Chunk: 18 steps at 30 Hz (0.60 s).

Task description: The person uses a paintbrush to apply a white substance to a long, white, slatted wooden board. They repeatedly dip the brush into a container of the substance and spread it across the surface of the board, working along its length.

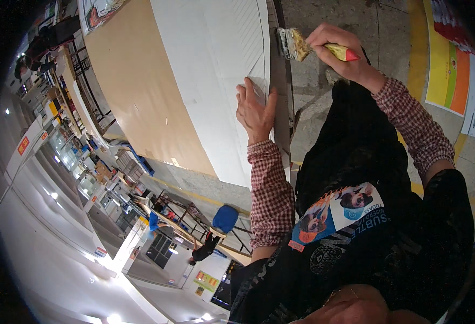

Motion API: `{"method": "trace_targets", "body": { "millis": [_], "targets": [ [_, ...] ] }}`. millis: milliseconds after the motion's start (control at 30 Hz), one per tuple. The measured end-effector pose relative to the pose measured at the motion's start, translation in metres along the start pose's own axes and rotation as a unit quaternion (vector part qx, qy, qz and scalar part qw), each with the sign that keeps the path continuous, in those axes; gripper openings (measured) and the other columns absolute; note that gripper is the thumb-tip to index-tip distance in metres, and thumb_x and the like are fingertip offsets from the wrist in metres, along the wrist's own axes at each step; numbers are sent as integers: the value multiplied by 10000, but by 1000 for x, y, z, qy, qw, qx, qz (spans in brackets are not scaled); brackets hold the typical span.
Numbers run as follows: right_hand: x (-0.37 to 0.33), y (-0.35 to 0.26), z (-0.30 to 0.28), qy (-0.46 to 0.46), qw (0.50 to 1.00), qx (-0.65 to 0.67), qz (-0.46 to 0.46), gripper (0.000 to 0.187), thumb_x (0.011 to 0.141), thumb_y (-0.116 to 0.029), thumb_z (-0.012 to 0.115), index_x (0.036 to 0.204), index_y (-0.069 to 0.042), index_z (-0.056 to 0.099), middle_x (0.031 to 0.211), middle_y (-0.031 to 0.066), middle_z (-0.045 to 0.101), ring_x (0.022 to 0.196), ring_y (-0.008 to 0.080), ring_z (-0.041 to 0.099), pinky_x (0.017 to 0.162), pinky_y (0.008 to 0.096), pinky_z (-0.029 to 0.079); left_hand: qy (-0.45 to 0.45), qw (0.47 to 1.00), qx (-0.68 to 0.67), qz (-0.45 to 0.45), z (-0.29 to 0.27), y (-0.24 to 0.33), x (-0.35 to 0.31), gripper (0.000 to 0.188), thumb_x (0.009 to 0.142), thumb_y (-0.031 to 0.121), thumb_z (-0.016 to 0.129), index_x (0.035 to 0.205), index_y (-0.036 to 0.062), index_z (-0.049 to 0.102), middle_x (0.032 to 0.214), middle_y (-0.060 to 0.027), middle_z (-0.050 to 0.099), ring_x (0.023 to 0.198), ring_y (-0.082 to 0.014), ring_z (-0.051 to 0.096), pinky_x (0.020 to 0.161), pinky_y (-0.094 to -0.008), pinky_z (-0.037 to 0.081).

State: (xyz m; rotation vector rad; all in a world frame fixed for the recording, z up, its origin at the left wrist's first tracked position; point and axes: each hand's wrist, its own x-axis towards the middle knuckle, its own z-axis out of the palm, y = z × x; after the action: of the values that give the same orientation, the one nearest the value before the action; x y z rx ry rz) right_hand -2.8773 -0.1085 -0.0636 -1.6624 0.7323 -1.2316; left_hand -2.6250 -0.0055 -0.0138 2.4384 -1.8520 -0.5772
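Lying just beyond the right edge of the white sheet (199,59), the brush (298,45) points its bristles leftward toward that edge, its long axis running roughly square to it and its red-tipped handle end away from it. The right hand (339,46) has it, fingers curled shut around the handle, so the brush is already in the grip and the relation that matters is bristles to sheet edge: near, with a narrow dark strip (284,73) showing between. Whether the bristles touch that strip or hang above it, I cannot tell.

Nearer to the sheet is the left hand (255,112), which rests on it close to the same right edge, palm down, thumb parted from the loosely spread fingers, with nothing seen in its grasp. It lies nearer the sheet's lower end than the bristles do and is the one obstacle along that edge; straight across from the bristles, the sheet's hatched margin lies bare.

Left of the sheet extends a tan board (135,75). Right of it are the concrete floor (391,40) and, farther out, a yellow floor stripe (418,38). Well beyond its lower end stands a blue-seated stool (225,218).
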Motion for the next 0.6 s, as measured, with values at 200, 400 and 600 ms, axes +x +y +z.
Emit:
{"method": "trace_targets", "body": {
  "millis": [200, 400, 600],
  "targets": [
    [-11, -7, 16, -14, 999, 2, 32, 44, 901, -37, 585, 858, -31, 581, 869, 49, 595, 781, 133, 599, 706, 277, 494, 8, 1000, 5, 13, -1, 3, -1, 761, 820, 428, 681, 1358, -67, 471, 1314, -391, 474, 1219, -478, 516, 983, -463, 448],
    [-31, -30, 13, 8, 999, 19, 49, 24, 898, -39, 595, 876, -29, 593, 912, 66, 613, 815, 141, 614, 731, 282, 507, 22, 998, 59, -11, 10, -2, -6, 847, 831, 502, 671, 1412, -48, 395, 1380, -383, 403, 1279, -526, 415, 1017, -516, 409],
    [-36, -40, 11, 15, 999, 1, 51, 17, 902, -24, 588, 900, -17, 603, 956, 80, 627, 856, 147, 623, 742, 279, 511, 102, 986, 104, -76, 53, -4, -40, 1044, 775, 590, 711, 1507, 22, 230, 1513, -353, 179, 1402, -532, 166, 1123, -563, 228]
  ]
}}
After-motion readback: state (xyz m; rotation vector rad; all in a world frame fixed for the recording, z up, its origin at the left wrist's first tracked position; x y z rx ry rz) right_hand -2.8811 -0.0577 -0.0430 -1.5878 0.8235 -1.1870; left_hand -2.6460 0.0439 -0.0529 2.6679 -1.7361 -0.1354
